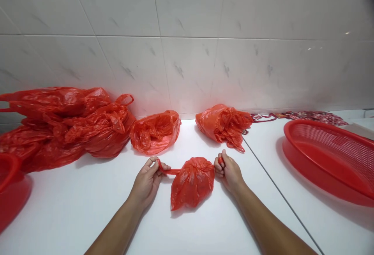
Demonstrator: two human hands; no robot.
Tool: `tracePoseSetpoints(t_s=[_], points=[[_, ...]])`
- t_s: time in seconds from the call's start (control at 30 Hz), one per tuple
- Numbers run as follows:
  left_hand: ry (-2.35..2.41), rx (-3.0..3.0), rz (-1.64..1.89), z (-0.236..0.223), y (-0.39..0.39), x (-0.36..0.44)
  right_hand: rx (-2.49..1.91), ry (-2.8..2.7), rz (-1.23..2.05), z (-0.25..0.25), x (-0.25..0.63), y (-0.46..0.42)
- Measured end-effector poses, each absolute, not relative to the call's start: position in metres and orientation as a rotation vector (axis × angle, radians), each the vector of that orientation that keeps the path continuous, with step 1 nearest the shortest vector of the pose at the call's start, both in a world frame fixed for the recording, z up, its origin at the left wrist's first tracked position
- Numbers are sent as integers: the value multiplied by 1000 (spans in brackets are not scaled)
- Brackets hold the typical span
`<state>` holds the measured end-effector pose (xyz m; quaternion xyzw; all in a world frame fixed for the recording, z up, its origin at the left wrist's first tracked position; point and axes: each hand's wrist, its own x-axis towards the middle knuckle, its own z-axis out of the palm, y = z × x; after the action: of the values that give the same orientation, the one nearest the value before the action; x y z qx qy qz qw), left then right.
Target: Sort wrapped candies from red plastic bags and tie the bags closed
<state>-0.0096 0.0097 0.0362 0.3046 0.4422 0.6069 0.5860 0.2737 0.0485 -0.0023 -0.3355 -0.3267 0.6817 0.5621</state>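
A small red plastic bag (193, 186) rests on the white tabletop (187, 233), its top gathered and its body rounded. My left hand (150, 179) pinches a twisted strip of it, pulled out to the left. On the other side, my right hand (229, 169) is closed in a fist around another end of the bag, with a bit of red showing between the fingers. The bag lies between both hands, and its contents are hidden by the plastic.
Filled red bags (73, 130) are heaped at the back left. An opened red bag (154, 132) and a bundled one (222, 124) sit along the tiled wall (189, 71). Red baskets stand right (327, 169) and left (13, 192). Patterned strips (315, 117) lie behind.
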Motion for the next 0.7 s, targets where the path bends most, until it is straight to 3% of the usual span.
tracePoseSetpoints(t_s=[0.37, 0.7], points=[[1413, 1221, 1190, 19, -4, -8, -560, -755, 1434, 9, 266, 39], [933, 1044, 1077, 44, -14, 12, -552, -914, 1473, 10, 260, 28]])
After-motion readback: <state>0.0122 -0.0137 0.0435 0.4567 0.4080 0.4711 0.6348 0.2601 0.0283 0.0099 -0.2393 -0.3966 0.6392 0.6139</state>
